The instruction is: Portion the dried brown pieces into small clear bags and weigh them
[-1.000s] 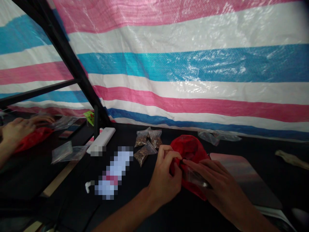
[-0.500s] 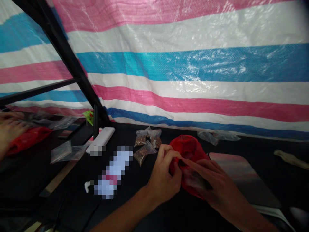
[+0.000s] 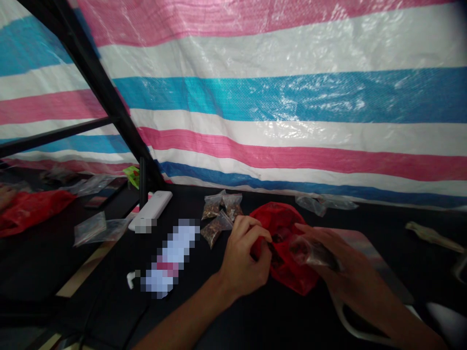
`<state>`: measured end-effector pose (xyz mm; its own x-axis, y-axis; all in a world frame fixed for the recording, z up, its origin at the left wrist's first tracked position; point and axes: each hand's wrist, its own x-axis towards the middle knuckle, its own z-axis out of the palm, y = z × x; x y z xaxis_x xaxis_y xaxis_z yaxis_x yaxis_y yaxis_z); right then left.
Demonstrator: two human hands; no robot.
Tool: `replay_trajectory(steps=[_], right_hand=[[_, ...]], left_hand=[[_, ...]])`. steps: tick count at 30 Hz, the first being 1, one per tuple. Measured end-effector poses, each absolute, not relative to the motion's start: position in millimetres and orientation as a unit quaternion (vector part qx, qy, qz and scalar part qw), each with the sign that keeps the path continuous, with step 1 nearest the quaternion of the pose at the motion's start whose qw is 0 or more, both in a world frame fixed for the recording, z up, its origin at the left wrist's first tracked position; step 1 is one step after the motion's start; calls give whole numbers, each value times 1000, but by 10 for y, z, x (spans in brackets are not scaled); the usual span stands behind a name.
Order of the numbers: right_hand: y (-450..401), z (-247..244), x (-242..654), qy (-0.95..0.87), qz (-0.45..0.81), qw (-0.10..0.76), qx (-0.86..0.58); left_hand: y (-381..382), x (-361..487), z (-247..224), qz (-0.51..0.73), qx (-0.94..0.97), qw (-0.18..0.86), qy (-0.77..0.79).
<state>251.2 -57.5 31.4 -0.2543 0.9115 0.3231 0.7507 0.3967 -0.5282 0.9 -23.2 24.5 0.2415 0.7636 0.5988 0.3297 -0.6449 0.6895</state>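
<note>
A red plastic bag (image 3: 295, 277) lies opened on the black table, its mouth facing up. My left hand (image 3: 244, 257) pinches the bag's left rim, fingers curled. Over the right side of the bag, my right hand (image 3: 339, 262) is closed around a small clear plastic bag (image 3: 304, 250) whose end points into the red one. Dark bits show inside the red bag, too dim to name. Just left of it lie three small zip bags of brown dried flakes, one of them a zip bag (image 3: 211, 232) lying in front of the others.
Beyond the red bag lie clear plastic bags (image 3: 321, 204). A flat rounded board (image 3: 353, 238) sits under my right arm. To the left are a white power bank (image 3: 151, 211), a blurred-out phone (image 3: 173, 260) and a white earbud (image 3: 130, 279). Another person's hand (image 3: 5, 197) touches a red bag.
My right hand has moved right, away from my left hand, and the red bag's mouth has spread wider. The clear bag in my right hand shows more plainly. The other person's hand has drawn left.
</note>
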Motion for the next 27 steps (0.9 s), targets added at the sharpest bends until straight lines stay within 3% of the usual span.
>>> replay_trajectory(steps=[4,9,14,27], right_hand=[[-505,384,2917,-775,85,304,-547],[-473,342,3208,-779,93,238,-573],[-539,442,3159,-791,90,281,-537],[-555,569,3037,-748,-94,382,-534]], left_hand=[[-228,10,249,488,765,218,360],[-269,-1,303,381,835,209,338],[-287,6,205,260,878,208,344],[-214,18,163,379,838,152,362]])
